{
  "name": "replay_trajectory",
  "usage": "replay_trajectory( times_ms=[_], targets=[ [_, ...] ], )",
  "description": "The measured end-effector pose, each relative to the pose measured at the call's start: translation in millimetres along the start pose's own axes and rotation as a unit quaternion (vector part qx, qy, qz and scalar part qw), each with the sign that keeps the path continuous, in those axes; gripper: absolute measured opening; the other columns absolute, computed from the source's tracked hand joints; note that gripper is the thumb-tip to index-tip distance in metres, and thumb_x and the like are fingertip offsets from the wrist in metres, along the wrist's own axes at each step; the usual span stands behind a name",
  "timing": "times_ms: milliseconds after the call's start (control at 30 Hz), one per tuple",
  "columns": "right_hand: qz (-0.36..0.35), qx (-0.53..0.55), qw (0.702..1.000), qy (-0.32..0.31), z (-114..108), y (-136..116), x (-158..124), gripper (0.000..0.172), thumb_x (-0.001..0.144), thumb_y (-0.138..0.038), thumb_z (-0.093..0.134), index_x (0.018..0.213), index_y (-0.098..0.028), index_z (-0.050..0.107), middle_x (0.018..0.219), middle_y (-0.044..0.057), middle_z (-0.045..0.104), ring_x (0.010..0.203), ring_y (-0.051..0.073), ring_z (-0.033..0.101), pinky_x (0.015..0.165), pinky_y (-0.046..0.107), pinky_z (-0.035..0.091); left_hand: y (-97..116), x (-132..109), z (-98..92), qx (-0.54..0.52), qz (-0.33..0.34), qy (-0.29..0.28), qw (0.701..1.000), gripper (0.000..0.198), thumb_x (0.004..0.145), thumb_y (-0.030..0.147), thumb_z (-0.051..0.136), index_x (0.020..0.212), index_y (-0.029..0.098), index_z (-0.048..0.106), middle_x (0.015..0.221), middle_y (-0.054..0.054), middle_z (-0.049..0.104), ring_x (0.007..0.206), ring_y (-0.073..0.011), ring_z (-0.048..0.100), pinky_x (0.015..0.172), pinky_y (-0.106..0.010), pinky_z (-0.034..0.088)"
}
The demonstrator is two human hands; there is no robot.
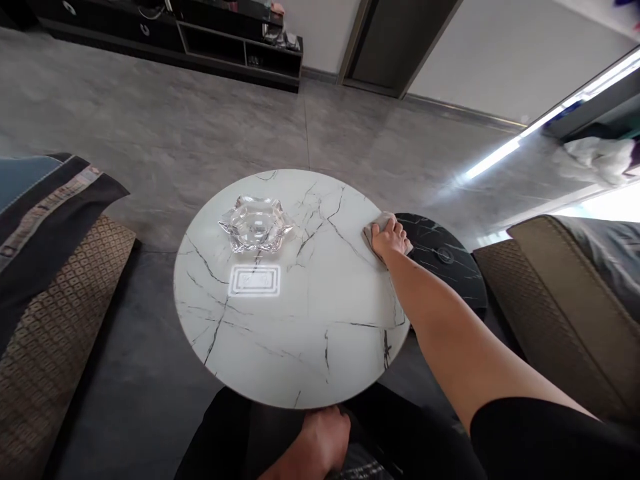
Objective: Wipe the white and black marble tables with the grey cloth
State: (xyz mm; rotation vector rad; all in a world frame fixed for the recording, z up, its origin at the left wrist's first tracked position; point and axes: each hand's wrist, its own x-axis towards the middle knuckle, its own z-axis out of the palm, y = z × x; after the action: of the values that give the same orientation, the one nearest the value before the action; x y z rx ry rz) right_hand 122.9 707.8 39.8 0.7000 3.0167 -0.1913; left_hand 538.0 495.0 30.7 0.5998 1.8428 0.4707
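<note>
A round white marble-pattern tabletop (300,347) with dark veins fills the middle of the view. A clear cut-glass ashtray (255,225), shaped like a star, stands on its far left part. At the right rim, my right hand (390,240) presses a folded grey cloth (374,230) against the tabletop. My left hand (320,443) sits low, just below the near rim, with its fingers curled over my dark trousers. Whether it holds anything is hidden.
A smaller black marble table (447,260) sits partly beneath the white tabletop's right side. Patterned beige sofas (550,313) stand to the right and left. A low black cabinet (165,40) lines the far wall, beyond a grey tiled floor (200,133).
</note>
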Motion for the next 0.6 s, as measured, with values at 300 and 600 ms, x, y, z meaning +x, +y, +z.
replay_trajectory(
  times_ms=[300,600],
  targets=[
    [0.054,-0.02,0.998,-0.016,-10.9,57.7,-104.6,0.085,0.111,-0.066,0.028,0.18,-0.018,0.023,0.181,0.017,0.02,0.162,0.036,0.03,0.13,0.055,0.036,2.5,-11.4,-13.1,0.046,0.039,0.016,0.998,0.06,0.088,0.027,0.075,0.144,0.007,0.069,0.144,-0.029,0.071,0.133,-0.042,0.07,0.112,-0.051,0.058],
    [0.03,-0.012,0.999,-0.007,8.5,100.1,-221.4,0.089,0.108,-0.061,0.028,0.18,-0.008,0.024,0.183,0.018,0.018,0.168,0.04,0.022,0.135,0.057,0.03,0.0,-31.2,-12.1,0.073,0.059,0.048,0.994,0.056,0.085,0.031,0.079,0.138,0.014,0.073,0.142,-0.024,0.074,0.13,-0.0399,0.073,0.108,-0.05,0.061]
  ],
)
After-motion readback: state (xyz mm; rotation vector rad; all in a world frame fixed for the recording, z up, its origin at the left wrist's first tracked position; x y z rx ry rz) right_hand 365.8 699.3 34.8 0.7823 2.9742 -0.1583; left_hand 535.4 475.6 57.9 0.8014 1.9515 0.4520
